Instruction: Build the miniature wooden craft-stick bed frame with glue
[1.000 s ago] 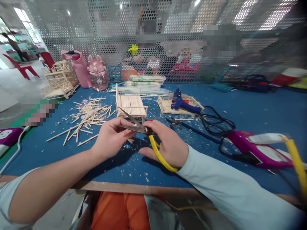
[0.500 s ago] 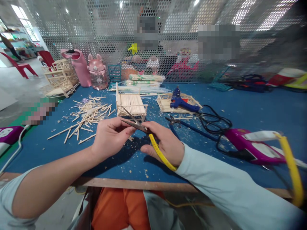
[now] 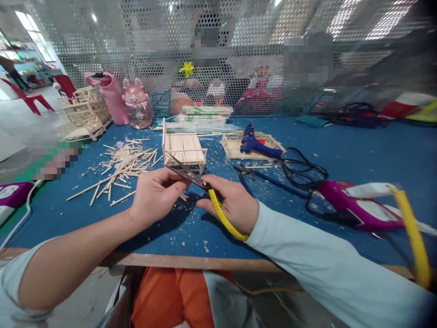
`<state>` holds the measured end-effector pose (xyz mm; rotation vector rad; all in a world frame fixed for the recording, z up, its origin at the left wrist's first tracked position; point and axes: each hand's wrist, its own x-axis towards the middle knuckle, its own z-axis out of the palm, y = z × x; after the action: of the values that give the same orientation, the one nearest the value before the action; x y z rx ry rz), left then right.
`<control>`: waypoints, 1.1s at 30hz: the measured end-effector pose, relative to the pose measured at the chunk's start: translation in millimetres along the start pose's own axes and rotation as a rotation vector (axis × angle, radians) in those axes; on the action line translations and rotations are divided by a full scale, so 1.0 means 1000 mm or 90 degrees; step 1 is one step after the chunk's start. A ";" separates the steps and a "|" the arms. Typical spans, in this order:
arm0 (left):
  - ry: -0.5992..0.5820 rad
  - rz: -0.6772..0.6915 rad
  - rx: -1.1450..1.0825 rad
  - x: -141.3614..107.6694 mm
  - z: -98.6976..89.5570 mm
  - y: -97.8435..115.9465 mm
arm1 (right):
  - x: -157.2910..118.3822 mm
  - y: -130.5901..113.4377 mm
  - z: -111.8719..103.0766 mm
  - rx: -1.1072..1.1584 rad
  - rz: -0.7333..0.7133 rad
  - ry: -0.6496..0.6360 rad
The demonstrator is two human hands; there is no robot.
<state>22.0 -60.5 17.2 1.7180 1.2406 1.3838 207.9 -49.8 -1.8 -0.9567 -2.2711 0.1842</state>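
Observation:
My right hand (image 3: 235,205) is closed around a pair of scissors (image 3: 191,176) with a curved yellow handle loop bearing small marks. The dark blades point left, held just slightly apart. My left hand (image 3: 157,193) is pinched closed right beside the blades. Whatever sits between its fingertips is hidden or too small to name. Just beyond both hands stands a small bed-like frame of wooden sticks (image 3: 184,148). Left of it lies a loose pile of cut sticks (image 3: 126,164).
A blue glue gun (image 3: 259,146) rests on a stick-built tray (image 3: 230,148). Blue-handled pliers (image 3: 273,181), black cable and a purple power strip (image 3: 362,207) lie to the right. At the back are a pink bottle (image 3: 114,98), bundled sticks (image 3: 206,110) and a perforated metal screen (image 3: 143,36).
The scissor blades have closed closer together. Both hands appear slightly further left, along with a small shift of the whole view.

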 end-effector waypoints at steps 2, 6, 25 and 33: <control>0.000 -0.020 -0.020 0.001 0.001 0.001 | 0.000 -0.001 0.000 0.008 0.011 -0.009; -0.048 -0.159 -0.175 0.008 0.001 0.001 | 0.003 -0.002 -0.002 0.047 0.040 0.032; -0.256 -0.428 -0.468 0.002 0.014 0.000 | 0.011 -0.015 -0.005 0.436 0.174 0.140; -0.229 -0.356 -0.512 0.002 0.012 0.001 | 0.014 -0.014 -0.006 0.514 0.228 0.127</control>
<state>33.8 -57.5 15.3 0.9048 0.7189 0.9691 196.2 -51.7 15.0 -0.8604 -1.5854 1.0200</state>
